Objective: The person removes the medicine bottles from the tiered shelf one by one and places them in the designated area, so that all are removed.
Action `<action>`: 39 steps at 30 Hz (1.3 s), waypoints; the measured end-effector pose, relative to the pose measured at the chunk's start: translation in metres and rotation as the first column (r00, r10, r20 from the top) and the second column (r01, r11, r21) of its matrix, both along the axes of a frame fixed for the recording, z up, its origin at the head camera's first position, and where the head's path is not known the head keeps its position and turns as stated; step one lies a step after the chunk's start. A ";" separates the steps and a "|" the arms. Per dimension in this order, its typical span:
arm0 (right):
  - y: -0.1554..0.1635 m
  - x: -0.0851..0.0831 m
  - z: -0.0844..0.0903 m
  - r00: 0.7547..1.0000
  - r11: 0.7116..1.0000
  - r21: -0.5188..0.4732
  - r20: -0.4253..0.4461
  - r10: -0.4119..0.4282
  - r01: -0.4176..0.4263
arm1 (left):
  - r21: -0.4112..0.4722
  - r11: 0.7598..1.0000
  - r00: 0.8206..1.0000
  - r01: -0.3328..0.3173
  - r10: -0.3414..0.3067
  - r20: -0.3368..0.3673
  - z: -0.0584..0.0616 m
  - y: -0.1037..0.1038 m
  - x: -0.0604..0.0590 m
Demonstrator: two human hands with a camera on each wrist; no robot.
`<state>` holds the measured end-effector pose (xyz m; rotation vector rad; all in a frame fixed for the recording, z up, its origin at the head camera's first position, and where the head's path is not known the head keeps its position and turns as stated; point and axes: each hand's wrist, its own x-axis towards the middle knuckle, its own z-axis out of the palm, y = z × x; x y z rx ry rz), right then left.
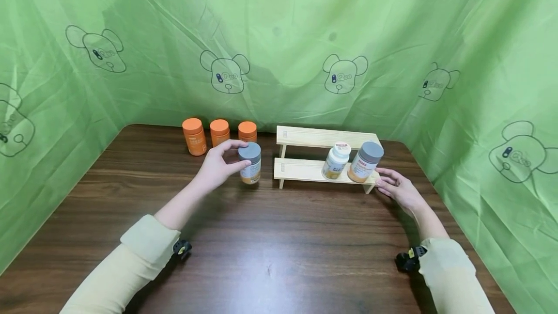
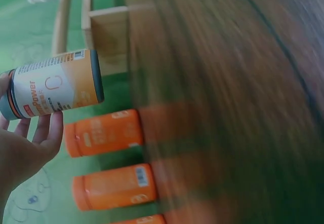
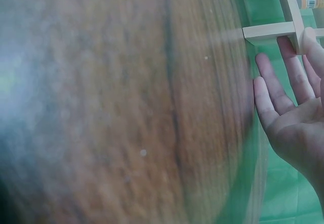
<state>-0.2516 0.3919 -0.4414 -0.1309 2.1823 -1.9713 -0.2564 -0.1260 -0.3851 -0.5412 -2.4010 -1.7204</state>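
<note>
Wooden rack (image 1: pixel 301 169), two-tiered, pale, standing on a dark wood-grain counter (image 1: pixel 268 236); reference point for all entries below.

Item: grey-lidded supplement bottle (image 1: pixel 250 166), with a white and orange label. Located just left of the wooden rack, apart from it, near the lower tier. Upright, base off the counter. Held by the left hand (image 1: pixel 219 164), thumb and fingers closed about the lid.

Item: right hand (image 1: pixel 402 192), at the right end of the wooden rack. Thumb and fingertips pinch the end of the lower tier; the other fingers extend loosely beside the leg.

Item: second grey-lidded bottle (image 1: pixel 364 164), similarly labelled. Upright on the wooden rack's lower tier, at its right end.

Item: white bottle (image 1: pixel 334 163), white-lidded, with yellow on its label. Upright on the same tier, just left of the second grey-lidded bottle.

Items, three: orange bottles (image 1: pixel 194 138), orange-lidded, upright in a row on the counter, left of the wooden rack. The one nearest the rack is partly hidden in the head view behind the held bottle.

Backdrop: green curtain (image 1: pixel 279 8) with outlined animal heads, behind the wooden rack and to either side.
</note>
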 end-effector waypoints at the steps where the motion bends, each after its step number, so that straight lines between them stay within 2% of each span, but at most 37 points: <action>1: 0.000 0.000 0.000 1.000 1.000 0.003 0.003 0.000 0.000 | -0.007 1.000 1.000 -0.001 0.001 0.007 0.001 -0.001 0.001; 3: -0.001 -0.001 -0.001 1.000 1.000 0.012 0.008 -0.002 0.002 | -0.019 1.000 1.000 0.001 -0.001 0.013 0.005 -0.002 0.003; 7: -0.001 -0.002 -0.002 1.000 1.000 0.021 0.017 -0.008 0.008 | -0.041 0.999 1.000 -0.002 0.004 0.026 -0.002 -0.006 -0.003; 10: -0.002 -0.002 -0.002 1.000 1.000 0.018 0.020 -0.012 0.012 | -0.060 0.998 0.999 -0.017 0.019 0.028 -0.018 -0.012 -0.016; 16: -0.001 -0.002 -0.003 1.000 1.000 0.009 0.021 -0.014 0.014 | -0.080 0.997 0.998 -0.024 0.028 0.055 -0.024 -0.014 -0.021; 23: -0.001 -0.003 -0.001 1.000 1.000 0.024 0.025 -0.016 0.015 | -0.088 0.996 0.997 -0.007 0.014 0.081 -0.024 -0.013 -0.024; 32: 0.000 -0.002 0.000 0.999 0.999 0.030 0.031 -0.018 0.017 | -0.067 0.998 0.997 -0.005 0.010 0.078 -0.023 -0.011 -0.024; 35: 0.000 -0.001 0.001 0.999 0.999 0.038 0.030 -0.021 0.020 | -0.045 0.999 0.998 -0.002 0.005 0.060 -0.017 -0.010 -0.024; 39: -0.001 -0.001 0.002 0.999 0.999 0.044 0.030 -0.025 0.023 | -0.036 0.999 1.000 0.002 -0.001 0.028 -0.003 -0.010 -0.023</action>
